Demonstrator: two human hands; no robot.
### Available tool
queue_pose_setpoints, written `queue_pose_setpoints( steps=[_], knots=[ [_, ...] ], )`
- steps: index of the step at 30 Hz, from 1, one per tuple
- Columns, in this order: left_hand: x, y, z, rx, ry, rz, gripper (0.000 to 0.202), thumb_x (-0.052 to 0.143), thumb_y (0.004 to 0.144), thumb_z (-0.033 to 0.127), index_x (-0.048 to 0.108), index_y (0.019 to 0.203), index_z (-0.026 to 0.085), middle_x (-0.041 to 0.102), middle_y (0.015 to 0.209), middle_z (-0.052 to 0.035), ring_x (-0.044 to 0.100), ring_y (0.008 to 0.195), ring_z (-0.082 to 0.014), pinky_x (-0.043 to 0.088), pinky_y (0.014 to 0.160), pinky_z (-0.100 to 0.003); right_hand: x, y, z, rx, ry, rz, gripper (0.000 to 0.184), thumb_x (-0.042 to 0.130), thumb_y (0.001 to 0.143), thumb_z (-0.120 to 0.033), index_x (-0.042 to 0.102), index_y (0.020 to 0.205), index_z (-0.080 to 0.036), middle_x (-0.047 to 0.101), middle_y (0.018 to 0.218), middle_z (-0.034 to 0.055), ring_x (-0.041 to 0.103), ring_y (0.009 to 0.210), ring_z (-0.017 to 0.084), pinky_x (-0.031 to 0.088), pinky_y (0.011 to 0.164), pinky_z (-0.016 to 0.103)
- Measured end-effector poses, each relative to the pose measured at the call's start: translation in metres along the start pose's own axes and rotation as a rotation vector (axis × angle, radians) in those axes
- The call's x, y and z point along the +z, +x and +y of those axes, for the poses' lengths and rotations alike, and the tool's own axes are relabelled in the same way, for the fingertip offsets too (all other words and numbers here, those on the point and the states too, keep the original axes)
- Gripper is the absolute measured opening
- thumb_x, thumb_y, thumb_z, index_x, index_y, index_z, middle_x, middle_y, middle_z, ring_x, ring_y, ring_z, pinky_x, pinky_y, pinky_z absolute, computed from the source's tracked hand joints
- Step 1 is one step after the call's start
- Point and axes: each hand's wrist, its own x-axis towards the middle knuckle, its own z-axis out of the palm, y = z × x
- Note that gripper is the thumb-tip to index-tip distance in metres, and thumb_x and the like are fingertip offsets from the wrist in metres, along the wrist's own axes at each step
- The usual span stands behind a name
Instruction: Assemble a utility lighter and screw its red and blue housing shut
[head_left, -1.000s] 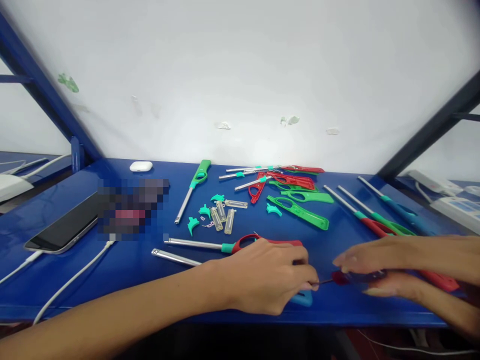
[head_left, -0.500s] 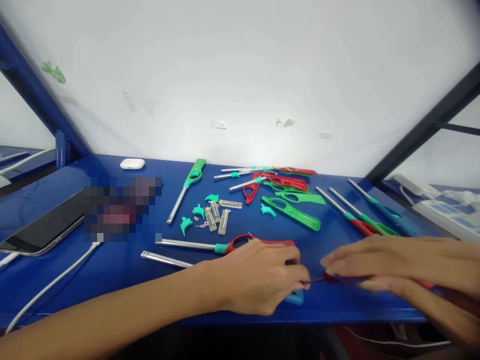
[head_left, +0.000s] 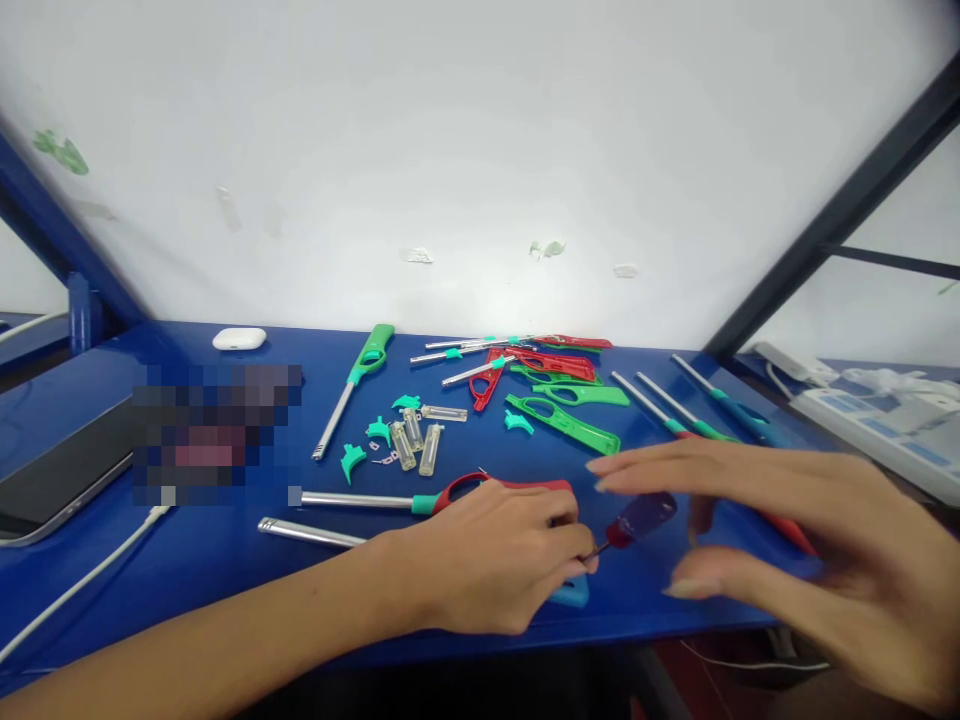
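A blue long-nosed gas lighter lies near the table's front edge. Its handle (head_left: pixel 574 592) shows below my left hand (head_left: pixel 510 555), and its metal tube (head_left: pixel 311 533) sticks out to the left. My left hand is closed over this handle, hiding most of it. A screwdriver (head_left: pixel 641 519) with a red and dark translucent handle points up to the right. Its shaft ends at my left fingertips, where the tip is hidden. To the right, my right hand (head_left: pixel 795 540) is open, thumb and fingers spread around the screwdriver handle and apart from it. A red lighter (head_left: pixel 450 495) lies just behind my left hand.
Behind lie clear fuel tanks (head_left: pixel 430 450), teal triggers (head_left: pixel 352 462), green handle shells (head_left: pixel 577 425) and red ones (head_left: pixel 559 362). A green lighter (head_left: pixel 364 370) lies further left. More lighters (head_left: pixel 724 395) are at right. A phone (head_left: pixel 67 470), white cable (head_left: pixel 90 575) and white case (head_left: pixel 240 339) occupy the left.
My right hand has opened and let go of the screwdriver, whose handle now shows. My left hand stays over the blue lighter. The whole view has shifted slightly.
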Motion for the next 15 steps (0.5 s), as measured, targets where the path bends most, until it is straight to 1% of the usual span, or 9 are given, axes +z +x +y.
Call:
queue_pose_setpoints(
  steps=[1, 2, 3, 5, 7, 8, 11, 13, 15],
  knots=[
    [0.000, 0.000, 0.000, 0.005, 0.001, -0.003, 0.021, 0.047, 0.111, 0.022, 0.067, 0.117, 0.018, 0.070, 0.107, -0.0048, 0.068, 0.103, -0.0206, 0.055, 0.072, -0.033, -0.001, -0.002, 0.000, -0.041, -0.028, -0.008, 0.036, 0.066, 0.099, -0.062, 0.068, 0.133, -0.051, 0.082, 0.119, -0.0086, 0.080, 0.106, 0.027, 0.066, 0.092, 0.036],
    [0.000, 0.000, 0.000, 0.009, 0.001, -0.006, 0.022, 0.047, 0.111, 0.022, 0.067, 0.117, 0.018, 0.071, 0.107, -0.0046, 0.068, 0.104, -0.0208, 0.055, 0.073, -0.033, -0.003, -0.002, 0.000, -0.087, -0.031, -0.017, 0.037, 0.064, 0.102, -0.055, 0.063, 0.139, -0.052, 0.081, 0.122, -0.0098, 0.080, 0.107, 0.026, 0.066, 0.093, 0.035],
    [0.000, 0.000, -0.001, 0.012, 0.002, -0.008, 0.022, 0.047, 0.111, 0.022, 0.068, 0.117, 0.018, 0.072, 0.108, -0.0045, 0.068, 0.106, -0.0210, 0.055, 0.074, -0.034, -0.004, -0.002, -0.001, -0.128, -0.007, -0.031, 0.037, 0.062, 0.104, -0.048, 0.061, 0.140, -0.052, 0.081, 0.121, -0.0109, 0.081, 0.104, 0.023, 0.066, 0.092, 0.033],
    [0.000, 0.000, -0.001, 0.015, 0.000, -0.009, 0.022, 0.047, 0.112, 0.023, 0.068, 0.117, 0.017, 0.072, 0.110, -0.0052, 0.067, 0.110, -0.0214, 0.055, 0.075, -0.034, -0.006, 0.002, -0.001, -0.173, 0.096, -0.070, 0.027, 0.063, 0.105, -0.039, 0.067, 0.130, -0.048, 0.082, 0.115, -0.0122, 0.082, 0.096, 0.018, 0.065, 0.090, 0.025],
    [0.000, 0.000, 0.000, 0.014, -0.004, -0.009, 0.023, 0.046, 0.113, 0.024, 0.068, 0.115, 0.018, 0.072, 0.108, -0.0058, 0.067, 0.110, -0.0216, 0.055, 0.073, -0.034, -0.005, 0.007, -0.002, -0.151, 0.169, -0.081, 0.012, 0.067, 0.104, -0.041, 0.070, 0.115, -0.042, 0.083, 0.106, -0.0121, 0.081, 0.089, 0.016, 0.064, 0.086, 0.022],
    [0.000, 0.000, 0.000, 0.012, -0.006, -0.009, 0.023, 0.046, 0.113, 0.024, 0.068, 0.114, 0.018, 0.072, 0.107, -0.0058, 0.068, 0.108, -0.0216, 0.054, 0.071, -0.034, -0.004, 0.009, -0.002, -0.120, 0.179, -0.077, 0.009, 0.070, 0.102, -0.044, 0.070, 0.110, -0.041, 0.083, 0.103, -0.0118, 0.081, 0.087, 0.016, 0.064, 0.083, 0.022],
    [0.000, 0.000, 0.001, 0.007, -0.021, -0.008, 0.021, 0.047, 0.112, 0.023, 0.068, 0.112, 0.019, 0.072, 0.104, -0.0044, 0.069, 0.105, -0.0206, 0.052, 0.067, -0.033, -0.001, 0.012, -0.005, -0.058, 0.175, -0.060, 0.016, 0.075, 0.096, -0.053, 0.070, 0.102, -0.040, 0.081, 0.092, -0.0116, 0.079, 0.078, 0.016, 0.064, 0.074, 0.023],
    [0.000, 0.000, 0.001, -0.005, -0.032, -0.007, 0.020, 0.048, 0.112, 0.024, 0.067, 0.114, 0.020, 0.071, 0.106, -0.0043, 0.069, 0.106, -0.0200, 0.053, 0.069, -0.031, -0.001, 0.011, -0.005, -0.056, 0.164, -0.053, 0.019, 0.076, 0.094, -0.058, 0.070, 0.099, -0.040, 0.080, 0.087, -0.0116, 0.077, 0.074, 0.016, 0.062, 0.068, 0.024],
    [-0.001, 0.000, 0.001, -0.024, -0.041, -0.005, 0.020, 0.049, 0.111, 0.025, 0.067, 0.116, 0.020, 0.071, 0.110, -0.0046, 0.069, 0.105, -0.0197, 0.054, 0.073, -0.031, -0.004, 0.006, -0.003, -0.054, 0.130, -0.027, 0.021, 0.076, 0.093, -0.059, 0.071, 0.098, -0.040, 0.080, 0.087, -0.0105, 0.077, 0.072, 0.017, 0.062, 0.065, 0.025]
  ],
)
